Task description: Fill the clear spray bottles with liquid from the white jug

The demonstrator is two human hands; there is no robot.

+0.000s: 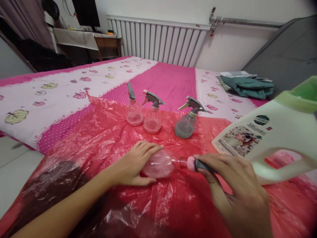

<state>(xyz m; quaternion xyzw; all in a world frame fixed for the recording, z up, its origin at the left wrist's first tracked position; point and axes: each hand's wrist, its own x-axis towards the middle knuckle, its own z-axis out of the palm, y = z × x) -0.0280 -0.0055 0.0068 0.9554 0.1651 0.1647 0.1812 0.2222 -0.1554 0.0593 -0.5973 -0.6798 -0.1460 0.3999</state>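
Observation:
A clear spray bottle (162,164) lies on its side on the red plastic sheet (119,215). My left hand (136,162) is wrapped round its body from the left. My right hand (232,181) is closed on the bottle's grey trigger head (201,166), which has a pink collar (191,163). The collar sits at the mouth of the threaded neck (182,162); whether it is screwed on I cannot tell. Farther back, three upright spray bottles with grey trigger heads stand on the sheet: a left one (135,114), a middle one (152,120) and a right one (185,125).
A large white detergent jug (277,125) with a green cap stands tilted close by my right hand. Folded clothes (247,85) lie on the pink patterned bedspread (170,79). Behind the bed are a radiator (158,39) and a desk with a monitor (86,13).

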